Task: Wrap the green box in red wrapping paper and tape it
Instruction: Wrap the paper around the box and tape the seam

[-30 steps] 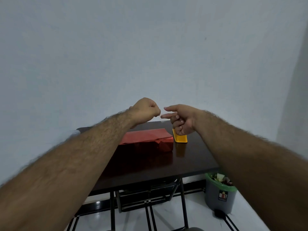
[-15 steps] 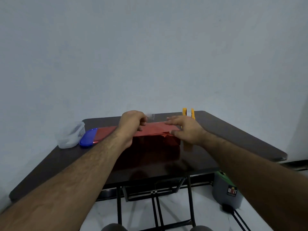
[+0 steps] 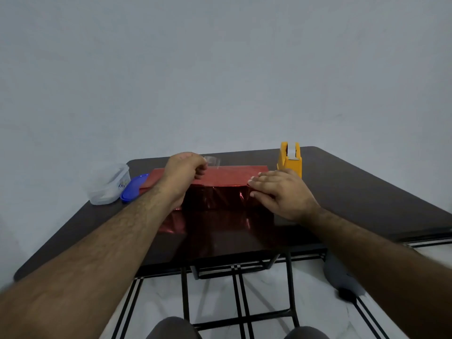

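The box lies on the dark table [image 3: 354, 192], fully covered in shiny red wrapping paper [image 3: 230, 176]; no green shows. My left hand [image 3: 183, 171] hovers over the box's left top and pinches a clear strip of tape [image 3: 212, 160] that sticks up above the paper. My right hand [image 3: 278, 189] lies flat with straight fingers on the box's right end, pressing the paper down. A yellow tape dispenser [image 3: 289, 159] stands just behind my right hand.
A clear plastic container [image 3: 107, 183] and its blue lid [image 3: 133, 189] sit at the table's left, beside the paper's left end. A grey bin [image 3: 342, 277] stands on the floor under the table's right side. My knees show at the bottom edge.
A second ago both hands were raised in front of me, close together. They came down onto the wrapped box; the right now presses flat while the left holds the tape over the top.
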`<action>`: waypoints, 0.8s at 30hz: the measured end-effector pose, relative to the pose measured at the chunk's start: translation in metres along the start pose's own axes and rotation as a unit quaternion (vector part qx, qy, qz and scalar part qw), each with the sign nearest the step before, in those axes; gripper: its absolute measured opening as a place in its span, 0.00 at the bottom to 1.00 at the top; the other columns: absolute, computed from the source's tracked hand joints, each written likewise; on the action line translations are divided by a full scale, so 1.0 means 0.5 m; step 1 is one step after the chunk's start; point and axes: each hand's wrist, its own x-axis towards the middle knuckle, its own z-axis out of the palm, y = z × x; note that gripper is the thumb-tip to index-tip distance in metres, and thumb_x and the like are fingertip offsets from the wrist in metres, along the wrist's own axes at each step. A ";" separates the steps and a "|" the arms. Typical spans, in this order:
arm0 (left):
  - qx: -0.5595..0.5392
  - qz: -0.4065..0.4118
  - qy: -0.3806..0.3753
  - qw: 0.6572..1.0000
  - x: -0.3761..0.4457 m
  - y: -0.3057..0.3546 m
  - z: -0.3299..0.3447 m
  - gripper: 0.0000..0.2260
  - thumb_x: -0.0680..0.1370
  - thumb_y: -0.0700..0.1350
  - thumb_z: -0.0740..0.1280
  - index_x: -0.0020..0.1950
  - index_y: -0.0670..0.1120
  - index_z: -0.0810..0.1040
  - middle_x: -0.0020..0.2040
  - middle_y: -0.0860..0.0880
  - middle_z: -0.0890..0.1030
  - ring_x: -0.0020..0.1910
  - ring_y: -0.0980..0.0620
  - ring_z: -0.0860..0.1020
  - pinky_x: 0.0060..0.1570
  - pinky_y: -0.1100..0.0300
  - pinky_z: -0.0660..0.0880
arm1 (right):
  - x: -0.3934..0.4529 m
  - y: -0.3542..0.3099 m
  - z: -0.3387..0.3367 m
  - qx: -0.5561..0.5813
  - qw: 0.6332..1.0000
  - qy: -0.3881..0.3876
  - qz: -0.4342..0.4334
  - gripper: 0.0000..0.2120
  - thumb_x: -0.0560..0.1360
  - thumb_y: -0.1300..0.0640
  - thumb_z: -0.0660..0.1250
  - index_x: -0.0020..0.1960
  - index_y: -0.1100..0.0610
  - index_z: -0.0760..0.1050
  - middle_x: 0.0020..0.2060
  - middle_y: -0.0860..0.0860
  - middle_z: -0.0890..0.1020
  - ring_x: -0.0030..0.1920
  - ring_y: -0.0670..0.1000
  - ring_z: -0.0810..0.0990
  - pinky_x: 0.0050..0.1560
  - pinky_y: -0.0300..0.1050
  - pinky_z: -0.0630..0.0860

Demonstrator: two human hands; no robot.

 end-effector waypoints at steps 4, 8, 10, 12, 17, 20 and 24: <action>-0.055 -0.052 -0.013 0.997 -0.011 0.044 0.028 0.04 0.76 0.36 0.68 0.42 0.39 0.80 0.36 0.43 0.78 0.34 0.48 0.74 0.36 0.55 0.74 | -0.012 -0.006 0.013 0.010 1.000 0.007 0.026 0.20 0.83 0.41 0.62 0.68 0.49 0.82 0.63 0.44 0.85 0.67 0.48 0.81 0.63 0.55 0.74; -0.074 -0.214 -0.097 0.969 -0.020 0.069 0.061 0.09 0.79 0.44 0.72 0.40 0.43 0.80 0.34 0.47 0.80 0.32 0.51 0.77 0.37 0.57 0.79 | -0.006 -0.013 0.016 0.004 0.999 0.001 0.035 0.20 0.83 0.41 0.62 0.67 0.49 0.82 0.63 0.44 0.85 0.66 0.48 0.81 0.64 0.56 0.73; -0.057 -0.248 -0.105 0.961 -0.022 0.069 0.073 0.08 0.79 0.43 0.73 0.42 0.43 0.80 0.35 0.47 0.79 0.34 0.52 0.78 0.36 0.58 0.80 | -0.007 -0.013 0.016 0.002 0.999 -0.007 0.043 0.22 0.82 0.40 0.60 0.68 0.48 0.82 0.63 0.44 0.85 0.67 0.48 0.81 0.64 0.54 0.72; -0.034 -0.269 -0.103 0.957 -0.024 0.067 0.081 0.06 0.79 0.42 0.74 0.43 0.43 0.81 0.34 0.48 0.80 0.34 0.53 0.78 0.32 0.60 0.80 | -0.010 -0.014 0.014 -0.001 0.999 -0.010 0.047 0.23 0.82 0.39 0.59 0.68 0.48 0.82 0.62 0.44 0.85 0.66 0.49 0.81 0.64 0.53 0.71; 0.002 -0.287 -0.076 0.955 -0.036 0.062 0.082 0.06 0.79 0.41 0.74 0.42 0.45 0.81 0.30 0.51 0.80 0.27 0.57 0.77 0.25 0.64 0.76 | -0.010 -0.014 0.016 -0.002 0.998 -0.012 0.054 0.21 0.82 0.40 0.60 0.67 0.48 0.82 0.61 0.44 0.86 0.65 0.49 0.82 0.64 0.55 0.73; 0.011 -0.288 -0.058 0.956 -0.044 0.063 0.078 0.08 0.79 0.41 0.73 0.40 0.46 0.80 0.28 0.52 0.77 0.21 0.58 0.72 0.21 0.65 0.71 | -0.010 -0.013 0.020 -0.004 0.998 -0.017 0.058 0.20 0.82 0.41 0.60 0.68 0.47 0.81 0.62 0.43 0.85 0.66 0.49 0.81 0.65 0.54 0.72; 0.000 -0.310 -0.045 0.950 -0.045 0.062 0.070 0.12 0.79 0.40 0.73 0.36 0.46 0.78 0.26 0.53 0.74 0.19 0.59 0.69 0.20 0.66 0.68 | -0.008 -0.013 0.021 -0.001 0.997 -0.034 0.064 0.22 0.82 0.39 0.58 0.70 0.46 0.80 0.63 0.42 0.84 0.68 0.49 0.80 0.67 0.56 0.71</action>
